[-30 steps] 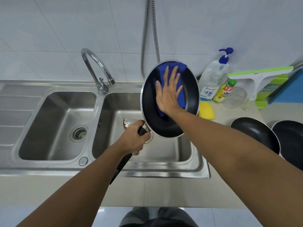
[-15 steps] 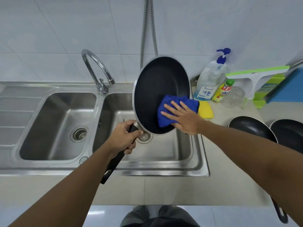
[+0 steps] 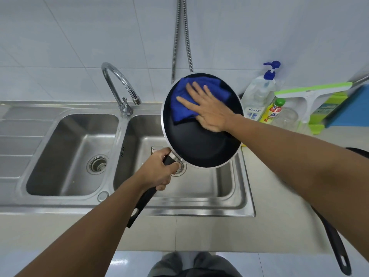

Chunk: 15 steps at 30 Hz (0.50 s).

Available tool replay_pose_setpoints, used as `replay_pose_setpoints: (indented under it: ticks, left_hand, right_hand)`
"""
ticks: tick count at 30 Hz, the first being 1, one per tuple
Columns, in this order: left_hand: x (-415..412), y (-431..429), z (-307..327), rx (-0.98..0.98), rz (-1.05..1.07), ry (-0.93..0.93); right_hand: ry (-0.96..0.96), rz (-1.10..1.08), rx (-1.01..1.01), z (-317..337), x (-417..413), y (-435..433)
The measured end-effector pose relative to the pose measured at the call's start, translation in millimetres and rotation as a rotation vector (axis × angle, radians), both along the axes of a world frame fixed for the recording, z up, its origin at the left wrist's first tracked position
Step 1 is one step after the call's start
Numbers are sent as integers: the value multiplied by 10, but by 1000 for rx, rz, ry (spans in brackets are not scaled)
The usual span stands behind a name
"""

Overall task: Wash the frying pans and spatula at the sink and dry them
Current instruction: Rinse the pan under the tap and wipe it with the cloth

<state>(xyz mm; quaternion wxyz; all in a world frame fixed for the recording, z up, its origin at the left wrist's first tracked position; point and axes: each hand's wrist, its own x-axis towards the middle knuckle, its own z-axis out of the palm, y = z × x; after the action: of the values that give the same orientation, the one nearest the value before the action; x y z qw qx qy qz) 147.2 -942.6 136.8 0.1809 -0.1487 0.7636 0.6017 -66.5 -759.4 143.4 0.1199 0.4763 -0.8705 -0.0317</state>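
A black frying pan (image 3: pixel 201 146) with a silver rim is held tilted above the right sink basin (image 3: pixel 209 188). My left hand (image 3: pixel 159 172) grips its black handle near the pan body. My right hand (image 3: pixel 207 108) lies flat, fingers spread, pressing a blue cloth (image 3: pixel 183 104) against the upper inside of the pan. Another pan's long black handle (image 3: pixel 337 248) shows on the counter at the right, its body mostly hidden behind my right arm. A shiny metal piece (image 3: pixel 155 149) peeks out in the basin behind my left hand.
The left basin (image 3: pixel 69 152) and the curved tap (image 3: pixel 119 86) are to the left. A pump soap bottle (image 3: pixel 259 94), a yellow bottle (image 3: pixel 272 112), a clear jar (image 3: pixel 285 118), a green and white squeegee (image 3: pixel 311 92) and a blue board (image 3: pixel 353 106) crowd the back right.
My right hand has swept the blue cloth from the pan's lower right edge up to its upper inside. The pan stays tilted over the right basin in my left hand.
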Motion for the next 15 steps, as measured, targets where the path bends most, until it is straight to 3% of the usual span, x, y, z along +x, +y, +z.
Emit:
replay_pose_setpoints:
  ticks: [3, 5, 10, 15]
  left_hand:
    - [-34, 30, -13, -9, 17, 16]
    - [-41, 22, -14, -1, 14, 11]
    - [10, 7, 33, 31, 1, 31]
    - [60, 65, 44, 88, 30, 44]
  right_hand:
    - [34, 180, 19, 20, 154, -155]
    - [102, 168, 23, 35, 142, -161]
    - [106, -263, -111, 55, -77, 90]
    - [41, -517, -194, -201, 87, 281]
